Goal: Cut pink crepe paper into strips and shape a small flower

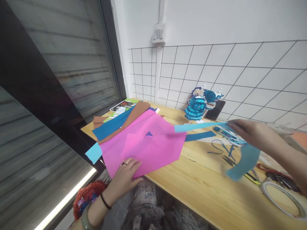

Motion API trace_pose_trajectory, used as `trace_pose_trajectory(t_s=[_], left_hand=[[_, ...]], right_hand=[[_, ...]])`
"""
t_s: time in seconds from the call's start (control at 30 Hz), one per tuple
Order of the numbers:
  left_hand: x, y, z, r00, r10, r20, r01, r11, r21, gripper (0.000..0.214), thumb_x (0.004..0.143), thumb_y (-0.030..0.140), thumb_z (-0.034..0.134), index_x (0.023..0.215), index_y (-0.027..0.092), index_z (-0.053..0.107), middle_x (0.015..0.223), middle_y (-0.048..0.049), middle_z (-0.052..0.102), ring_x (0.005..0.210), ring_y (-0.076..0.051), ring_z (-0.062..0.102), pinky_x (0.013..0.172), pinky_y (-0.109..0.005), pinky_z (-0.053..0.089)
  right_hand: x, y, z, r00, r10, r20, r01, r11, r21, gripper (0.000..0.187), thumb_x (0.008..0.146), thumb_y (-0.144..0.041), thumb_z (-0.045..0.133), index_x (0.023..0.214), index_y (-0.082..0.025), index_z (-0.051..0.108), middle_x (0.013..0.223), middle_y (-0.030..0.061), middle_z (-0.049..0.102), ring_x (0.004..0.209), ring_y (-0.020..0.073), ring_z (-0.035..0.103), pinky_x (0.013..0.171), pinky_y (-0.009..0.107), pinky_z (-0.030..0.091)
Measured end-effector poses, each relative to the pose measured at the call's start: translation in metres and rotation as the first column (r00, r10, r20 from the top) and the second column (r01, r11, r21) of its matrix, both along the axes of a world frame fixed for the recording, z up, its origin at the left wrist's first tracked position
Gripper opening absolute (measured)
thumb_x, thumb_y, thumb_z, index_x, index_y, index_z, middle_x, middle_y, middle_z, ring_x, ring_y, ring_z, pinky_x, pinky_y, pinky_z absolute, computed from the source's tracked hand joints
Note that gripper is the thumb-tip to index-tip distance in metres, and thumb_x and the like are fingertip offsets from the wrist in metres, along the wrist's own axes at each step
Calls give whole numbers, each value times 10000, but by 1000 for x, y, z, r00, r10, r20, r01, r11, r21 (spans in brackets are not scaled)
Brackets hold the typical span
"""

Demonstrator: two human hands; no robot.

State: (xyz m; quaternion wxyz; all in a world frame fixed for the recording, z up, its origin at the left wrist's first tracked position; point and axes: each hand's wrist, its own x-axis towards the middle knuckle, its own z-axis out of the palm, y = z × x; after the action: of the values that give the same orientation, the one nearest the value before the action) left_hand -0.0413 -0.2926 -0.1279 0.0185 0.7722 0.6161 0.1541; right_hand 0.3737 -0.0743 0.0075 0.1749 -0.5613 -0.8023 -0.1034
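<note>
My right hand [247,129] is raised over the right part of the table, closed on a light blue paper strip [199,126]. One end stretches left to the pink sheet, and a curled, blurred blue piece [247,161] hangs below the hand; I cannot tell if both are one strip. My left hand [128,174] lies on the near edge of a large pink sheet [153,153], fingers resting on it and thumb apart at the edge. A darker blue strip [201,136] sticks out from beneath the pink sheet. Blue strips [112,124] and brown strips [136,116] lie along its far left side.
Blue paper flowers [198,103] and a dark phone [215,110] stand by the wall grid. Scissors [229,160], paper scraps [230,150], a yellow cutter [251,178] and a tape roll [283,199] lie on the right. A red basket [83,195] sits below the table's left end.
</note>
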Motion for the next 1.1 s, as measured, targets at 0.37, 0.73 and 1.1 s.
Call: trace_pose_trajectory(t_s=[0.37, 0.73, 1.1], left_hand=[[-26, -2, -21, 990, 1, -144, 2, 1000, 22, 575, 703, -64, 352, 1187, 203, 511, 1252, -73, 513, 1195, -216, 421, 977, -425, 382], [-11, -12, 13, 999, -45, 21, 46, 998, -47, 354, 799, 197, 501, 1148, 235, 548, 1169, -66, 575, 1127, -222, 478, 936, -421, 416], [-15, -12, -16, 828, 427, 363, -493, 863, 110, 372, 817, 360, 473, 1132, 172, 537, 1091, -101, 567, 1036, -221, 528, 900, -405, 425]], right_hand=[[-41, 59, -64, 942, -82, 326, 113, 990, -79, 296, 906, -314, 316, 1008, -149, 539, 909, 139, 645, 757, 241, 598, 566, 291, 348], [-162, -47, -110, 734, 670, -108, -679, 722, -130, 340, 881, -302, 387, 1173, -174, 507, 1104, 125, 579, 1017, 228, 532, 886, 380, 425], [-261, 3, -134, 787, 373, -492, -555, 776, -299, 267, 808, -228, 477, 1019, -115, 597, 1028, 140, 627, 958, 238, 565, 843, 352, 414]])
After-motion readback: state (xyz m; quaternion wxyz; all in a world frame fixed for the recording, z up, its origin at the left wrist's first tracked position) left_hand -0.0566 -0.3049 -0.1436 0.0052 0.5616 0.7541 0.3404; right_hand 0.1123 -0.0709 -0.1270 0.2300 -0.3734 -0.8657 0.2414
